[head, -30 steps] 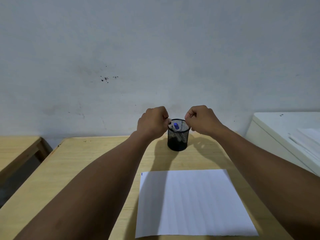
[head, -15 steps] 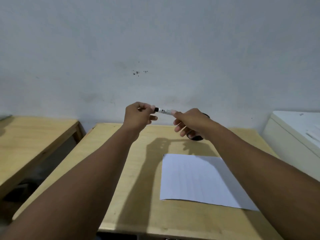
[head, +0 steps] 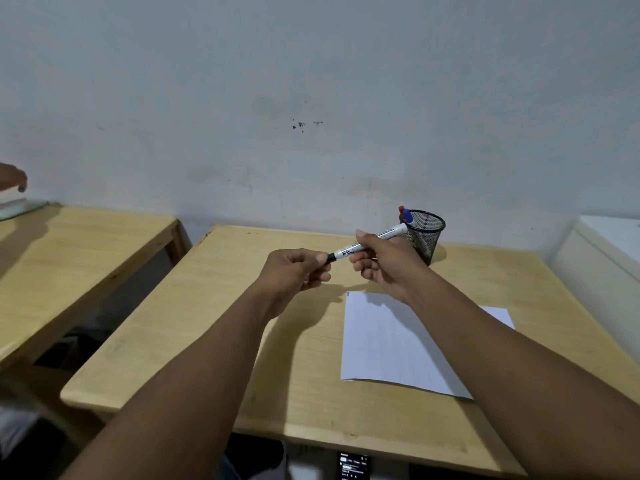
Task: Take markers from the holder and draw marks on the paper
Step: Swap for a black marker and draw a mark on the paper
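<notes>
A white marker [head: 349, 252] with a black cap is held level above the wooden table [head: 221, 341]. My right hand [head: 384, 263] grips its white barrel. My left hand [head: 296, 271] pinches the black cap end; the cap is mostly hidden in its fingers. Behind my right hand stands a black mesh holder [head: 425, 233] with a blue and a red marker [head: 406, 215] sticking out. A white sheet of paper [head: 384, 344] lies on the table under my right forearm, with a small dark mark at its top left corner.
A second wooden table [head: 76, 251] stands to the left across a gap. Another person's hand [head: 12, 176] rests on books at its far left edge. A white cabinet [head: 602, 258] is at the right. A phone [head: 353, 467] shows below the table's near edge.
Both hands left the holder with a marker and drew it toward me. The head turned left, so holder and paper now sit to the right.
</notes>
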The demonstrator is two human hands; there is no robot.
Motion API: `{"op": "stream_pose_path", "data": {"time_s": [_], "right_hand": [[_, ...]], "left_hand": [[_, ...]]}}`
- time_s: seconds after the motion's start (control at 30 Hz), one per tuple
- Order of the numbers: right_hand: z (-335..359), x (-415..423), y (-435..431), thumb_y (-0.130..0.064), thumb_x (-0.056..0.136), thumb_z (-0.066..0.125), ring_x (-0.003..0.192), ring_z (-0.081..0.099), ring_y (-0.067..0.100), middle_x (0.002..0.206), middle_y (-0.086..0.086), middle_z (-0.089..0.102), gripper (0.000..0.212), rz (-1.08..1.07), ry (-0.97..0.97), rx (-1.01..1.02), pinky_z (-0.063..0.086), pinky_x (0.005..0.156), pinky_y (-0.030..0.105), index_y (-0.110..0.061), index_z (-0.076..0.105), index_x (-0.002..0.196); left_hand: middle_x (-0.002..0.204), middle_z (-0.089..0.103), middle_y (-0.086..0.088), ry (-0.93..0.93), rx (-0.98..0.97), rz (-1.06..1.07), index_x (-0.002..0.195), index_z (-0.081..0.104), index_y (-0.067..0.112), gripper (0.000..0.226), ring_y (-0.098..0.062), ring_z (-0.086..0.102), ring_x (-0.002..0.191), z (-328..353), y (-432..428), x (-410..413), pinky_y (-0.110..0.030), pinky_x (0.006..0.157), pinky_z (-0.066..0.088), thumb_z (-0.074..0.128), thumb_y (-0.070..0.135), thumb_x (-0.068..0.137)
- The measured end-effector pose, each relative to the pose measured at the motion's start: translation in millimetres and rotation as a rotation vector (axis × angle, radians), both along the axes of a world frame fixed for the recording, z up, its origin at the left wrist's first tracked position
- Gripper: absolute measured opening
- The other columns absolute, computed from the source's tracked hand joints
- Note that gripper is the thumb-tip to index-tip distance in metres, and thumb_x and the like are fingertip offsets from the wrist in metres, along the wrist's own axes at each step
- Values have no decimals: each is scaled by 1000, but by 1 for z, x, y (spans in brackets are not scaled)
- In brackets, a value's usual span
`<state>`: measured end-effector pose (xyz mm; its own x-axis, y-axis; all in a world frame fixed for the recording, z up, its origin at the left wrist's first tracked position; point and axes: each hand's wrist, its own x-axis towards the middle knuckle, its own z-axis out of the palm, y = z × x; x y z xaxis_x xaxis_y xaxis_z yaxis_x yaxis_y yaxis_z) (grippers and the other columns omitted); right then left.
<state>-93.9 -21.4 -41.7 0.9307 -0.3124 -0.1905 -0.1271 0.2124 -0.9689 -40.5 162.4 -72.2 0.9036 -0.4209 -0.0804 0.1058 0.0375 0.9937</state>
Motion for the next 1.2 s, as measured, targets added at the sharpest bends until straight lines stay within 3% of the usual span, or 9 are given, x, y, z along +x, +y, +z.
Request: {"op": "stream_pose_path", "data": {"time_s": [0.13, 0.27, 0.37, 0.47, 0.57, 0.87, 1.0, 1.2], "right_hand": [[3, -8, -22, -18, 99, 63, 46, 68, 15, 66, 12, 66, 20, -26, -41, 5, 49, 44, 22, -3, 66, 86], [-2, -17, -37, -15, 93, 63, 65, 79, 24, 73, 13, 75, 14, 21, 4, -53, 58, 56, 28, -5, 73, 93], [-23, -18, -30, -9, 89, 72, 57, 74, 20, 71, 13, 73, 4, -13, -6, -140, 57, 52, 29, -6, 73, 90], [-48, -17, -21, -10, 82, 80, 47, 61, 20, 62, 11, 67, 13, -104, -27, -238, 43, 42, 26, -8, 68, 81], [-63, -17, -15, -11, 83, 73, 53, 62, 29, 63, 14, 69, 11, -166, -8, -265, 37, 44, 25, -10, 63, 79], [-79, -19, -13, -10, 83, 72, 58, 74, 25, 69, 14, 77, 7, -177, -22, -374, 48, 48, 29, -10, 68, 78], [-82, -19, -14, -14, 83, 75, 60, 75, 25, 72, 16, 78, 7, -166, -33, -427, 52, 52, 32, -9, 70, 81], [-84, -18, -16, -17, 84, 76, 59, 75, 22, 72, 14, 78, 9, -157, -39, -457, 53, 54, 32, -10, 71, 82]], "left_hand": [[81, 71, -11, -52, 72, 91, 96, 75, -4, 15, -19, 67, 68, -14, 11, 8, -31, 73, 56, 68, 9, 94], [69, 73, 5, -356, 508, 45, 81, 78, 15, 9, -10, 67, 68, -30, 10, 11, -24, 72, 51, 72, 12, 86], [82, 78, 6, -491, 676, -21, 86, 80, 19, 10, -11, 71, 83, -36, -7, 3, -26, 76, 55, 70, 19, 84], [79, 72, 12, -543, 724, -75, 87, 78, 25, 11, -12, 68, 81, -40, -19, -1, -29, 76, 55, 68, 26, 82], [79, 69, 12, -590, 765, -99, 90, 77, 29, 12, -12, 65, 81, -47, -23, -2, -29, 75, 53, 68, 29, 82], [83, 74, 9, -675, 753, -26, 88, 74, 30, 14, -10, 66, 79, -57, -26, -7, -27, 69, 52, 67, 36, 78], [74, 70, 11, -685, 756, -9, 83, 69, 30, 32, -8, 65, 71, -57, -28, -10, -29, 65, 54, 68, 59, 67], [79, 68, 12, -713, 777, -51, 86, 68, 29, 44, -6, 63, 74, -58, -28, -5, -34, 70, 55, 75, 66, 62]]}}
